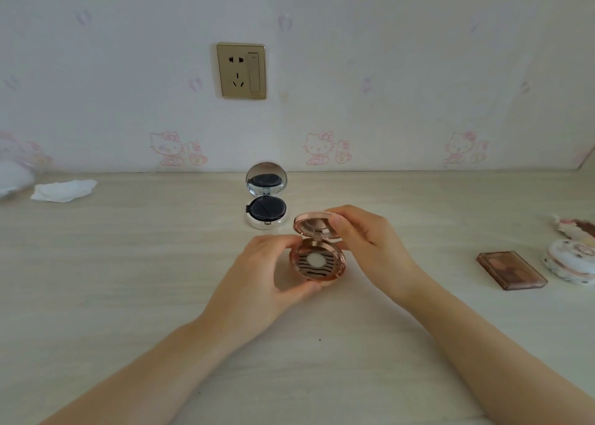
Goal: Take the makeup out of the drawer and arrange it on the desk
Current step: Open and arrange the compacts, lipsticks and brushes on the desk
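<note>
A round rose-gold compact [317, 262] is held open above the middle of the pale wooden desk [128, 279]. My left hand [267, 273] grips its base from below and the left. My right hand [363, 234] pinches the raised lid at its right rim. Inside the base is a dark patterned insert with a white centre. Behind it a white compact [266, 213] stands open on the desk, its mirror lid upright and a black puff inside. The drawer is out of view.
A brown eyeshadow palette [511, 270] and a round floral case [571, 265] lie at the desk's right edge, with a small pink-and-brown item [576, 226] behind them. A crumpled white tissue [64, 190] lies far left. A wall socket [241, 70] sits above the desk.
</note>
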Tool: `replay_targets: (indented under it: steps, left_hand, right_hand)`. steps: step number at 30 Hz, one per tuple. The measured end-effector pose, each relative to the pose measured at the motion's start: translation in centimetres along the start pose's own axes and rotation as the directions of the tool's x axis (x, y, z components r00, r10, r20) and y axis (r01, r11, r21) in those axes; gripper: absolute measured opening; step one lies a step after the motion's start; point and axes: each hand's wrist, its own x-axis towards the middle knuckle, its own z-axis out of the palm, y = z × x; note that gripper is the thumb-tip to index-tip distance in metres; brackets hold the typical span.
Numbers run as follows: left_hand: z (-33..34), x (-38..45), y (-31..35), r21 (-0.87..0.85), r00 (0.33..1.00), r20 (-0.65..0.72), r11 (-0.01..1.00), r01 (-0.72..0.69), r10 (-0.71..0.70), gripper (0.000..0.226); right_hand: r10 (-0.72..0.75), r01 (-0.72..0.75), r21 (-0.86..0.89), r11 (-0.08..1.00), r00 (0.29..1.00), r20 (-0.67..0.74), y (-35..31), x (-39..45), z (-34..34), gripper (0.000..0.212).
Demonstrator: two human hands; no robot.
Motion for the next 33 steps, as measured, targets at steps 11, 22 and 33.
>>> replay_targets:
  steps: [11, 22, 33]
  left_hand:
    - [0.5, 0.1, 1.1, 0.208, 0.996, 0.019, 0.974, -0.092, 0.090, 0.054]
    - [1.3, 2.8, 1.5, 0.380, 0.995, 0.049, 0.920, -0.095, 0.083, 0.049]
    - [2.8, 5.8, 1.2, 0.543, 0.995, 0.092, 0.837, -0.071, 0.025, 0.050]
  right_hand:
    - [0.155, -0.160, 0.064, 0.985, 0.985, 0.073, -0.5, 2.2, -0.4, 0.026]
    - [0.290, -0.298, 0.062, 0.952, 0.951, 0.110, -0.7, 6.0, -2.0, 0.021]
    - [0.255, -0.256, 0.007, 0.967, 0.964, 0.078, 0.6, 8.9, -3.0, 0.026]
